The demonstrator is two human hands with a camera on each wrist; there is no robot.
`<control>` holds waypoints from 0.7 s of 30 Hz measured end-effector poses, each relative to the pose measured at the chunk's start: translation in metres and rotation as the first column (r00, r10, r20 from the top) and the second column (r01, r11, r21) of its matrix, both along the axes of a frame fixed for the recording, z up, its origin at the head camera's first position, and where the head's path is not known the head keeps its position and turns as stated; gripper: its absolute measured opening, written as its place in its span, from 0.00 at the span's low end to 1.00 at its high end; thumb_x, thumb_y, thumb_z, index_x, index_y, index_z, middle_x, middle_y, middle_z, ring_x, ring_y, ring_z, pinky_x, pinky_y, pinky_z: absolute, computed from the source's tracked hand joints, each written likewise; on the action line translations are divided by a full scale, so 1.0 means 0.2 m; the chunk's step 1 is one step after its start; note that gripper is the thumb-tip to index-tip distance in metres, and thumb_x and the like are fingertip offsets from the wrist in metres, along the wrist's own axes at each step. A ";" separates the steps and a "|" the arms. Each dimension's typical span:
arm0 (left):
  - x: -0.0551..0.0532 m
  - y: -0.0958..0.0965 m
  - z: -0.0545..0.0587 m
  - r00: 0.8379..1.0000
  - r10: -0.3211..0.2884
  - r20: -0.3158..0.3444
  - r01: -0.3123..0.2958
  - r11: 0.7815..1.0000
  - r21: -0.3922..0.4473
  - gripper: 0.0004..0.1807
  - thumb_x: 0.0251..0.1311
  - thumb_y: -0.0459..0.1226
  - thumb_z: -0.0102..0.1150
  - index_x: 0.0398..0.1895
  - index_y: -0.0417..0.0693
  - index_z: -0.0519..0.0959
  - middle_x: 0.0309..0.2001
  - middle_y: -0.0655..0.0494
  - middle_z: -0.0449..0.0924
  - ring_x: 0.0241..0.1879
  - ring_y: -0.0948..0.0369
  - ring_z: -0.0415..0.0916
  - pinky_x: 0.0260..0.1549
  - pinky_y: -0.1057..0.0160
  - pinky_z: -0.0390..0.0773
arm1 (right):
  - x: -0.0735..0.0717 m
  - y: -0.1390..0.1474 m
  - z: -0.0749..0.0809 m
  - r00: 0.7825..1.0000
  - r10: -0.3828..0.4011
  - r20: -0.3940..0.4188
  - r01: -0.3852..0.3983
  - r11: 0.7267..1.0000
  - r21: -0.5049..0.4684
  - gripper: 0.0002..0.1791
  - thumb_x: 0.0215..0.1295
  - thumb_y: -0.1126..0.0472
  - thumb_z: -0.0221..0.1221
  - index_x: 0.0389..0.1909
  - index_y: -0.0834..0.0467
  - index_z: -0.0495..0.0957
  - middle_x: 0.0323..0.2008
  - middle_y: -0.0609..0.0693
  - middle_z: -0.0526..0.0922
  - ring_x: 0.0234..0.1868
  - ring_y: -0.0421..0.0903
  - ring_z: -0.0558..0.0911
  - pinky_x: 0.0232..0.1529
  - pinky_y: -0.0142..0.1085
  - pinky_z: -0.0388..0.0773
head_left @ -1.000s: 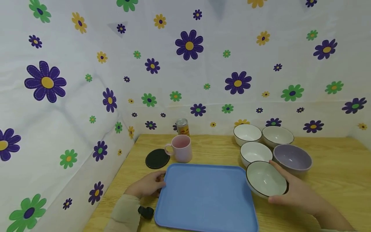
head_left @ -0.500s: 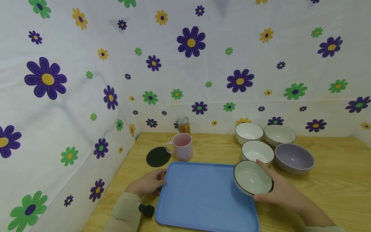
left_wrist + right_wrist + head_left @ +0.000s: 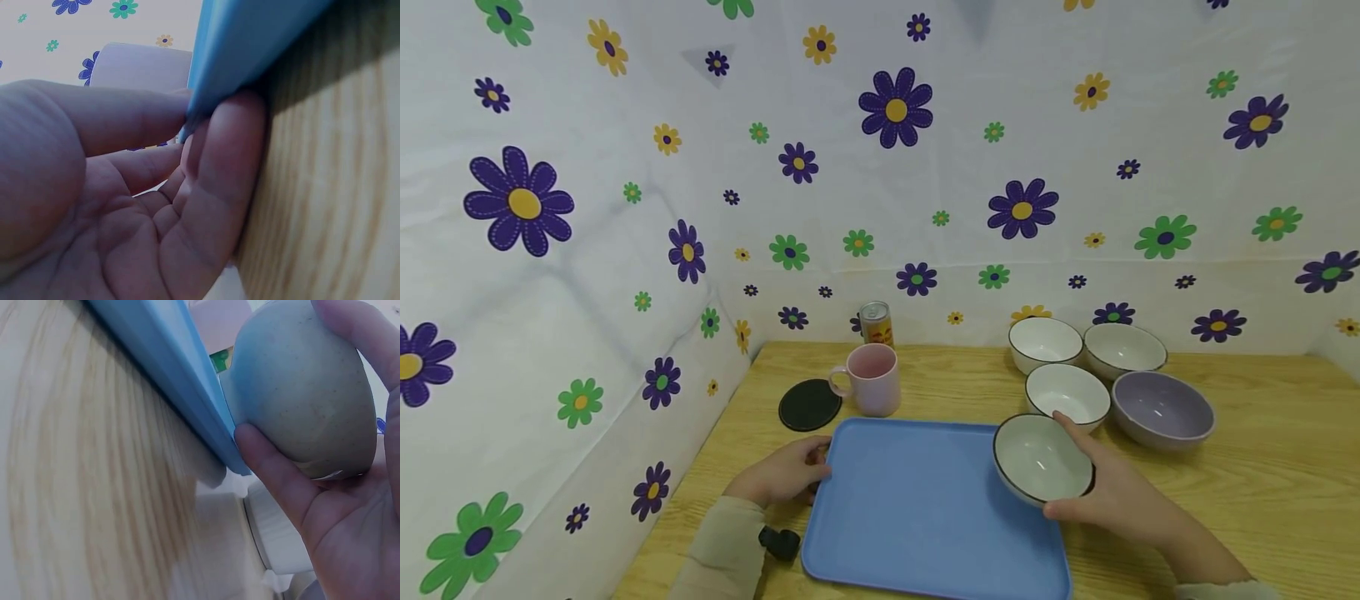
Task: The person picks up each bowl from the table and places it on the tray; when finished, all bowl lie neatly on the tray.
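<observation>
A white bowl with a dark rim is over the right part of a blue tray, slightly tilted. My right hand grips it from the right, with thumb and fingers spread round its side. In the right wrist view the bowl's base is close to the tray's surface; whether they touch I cannot tell. My left hand holds the tray's left edge. The left wrist view has the thumb against the tray rim and the other fingers curled at its underside.
Behind the held bowl stand more white bowls and a purple bowl. A pink mug, a drink can and a black round coaster are beyond the tray's left half. Flowered cloth walls border the wooden table.
My right hand has carried the white bowl leftward, from beside the tray's right edge to over the tray. The left hand has stayed at the tray's left edge.
</observation>
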State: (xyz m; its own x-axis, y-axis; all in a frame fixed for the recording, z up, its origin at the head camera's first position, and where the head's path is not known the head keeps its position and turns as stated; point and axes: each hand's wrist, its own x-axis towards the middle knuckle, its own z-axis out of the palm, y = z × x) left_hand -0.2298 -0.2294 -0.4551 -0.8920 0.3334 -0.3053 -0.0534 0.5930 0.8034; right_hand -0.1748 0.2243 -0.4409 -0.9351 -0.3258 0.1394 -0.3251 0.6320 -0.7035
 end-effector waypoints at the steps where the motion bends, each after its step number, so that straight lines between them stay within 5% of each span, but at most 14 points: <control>1: 0.00 0.00 0.00 1.000 0.003 0.001 -0.003 1.000 0.002 0.29 0.71 0.32 0.53 0.73 0.38 0.64 0.36 0.48 0.71 0.30 0.56 0.74 0.30 0.59 0.79 | 0.00 -0.01 0.00 1.000 0.005 -0.003 -0.005 1.000 -0.001 0.64 0.50 0.47 0.77 0.80 0.59 0.47 0.72 0.63 0.64 0.65 0.59 0.71 0.56 0.46 0.74; 9: 0.01 -0.01 0.00 0.999 0.024 0.033 -0.024 0.999 0.027 0.29 0.71 0.32 0.54 0.73 0.38 0.63 0.38 0.47 0.70 0.31 0.56 0.75 0.31 0.58 0.81 | -0.03 -0.07 -0.01 0.999 0.023 0.046 -0.022 1.000 -0.022 0.64 0.51 0.47 0.76 0.80 0.59 0.46 0.72 0.66 0.63 0.64 0.61 0.71 0.57 0.60 0.70; 21: 0.01 -0.01 0.01 1.000 0.013 0.012 -0.013 1.000 0.021 0.29 0.71 0.31 0.54 0.74 0.37 0.63 0.37 0.48 0.70 0.30 0.57 0.75 0.30 0.59 0.81 | -0.10 -0.13 -0.01 0.989 0.117 0.096 -0.117 0.993 -0.007 0.62 0.50 0.48 0.76 0.80 0.60 0.49 0.72 0.66 0.63 0.63 0.58 0.72 0.56 0.54 0.72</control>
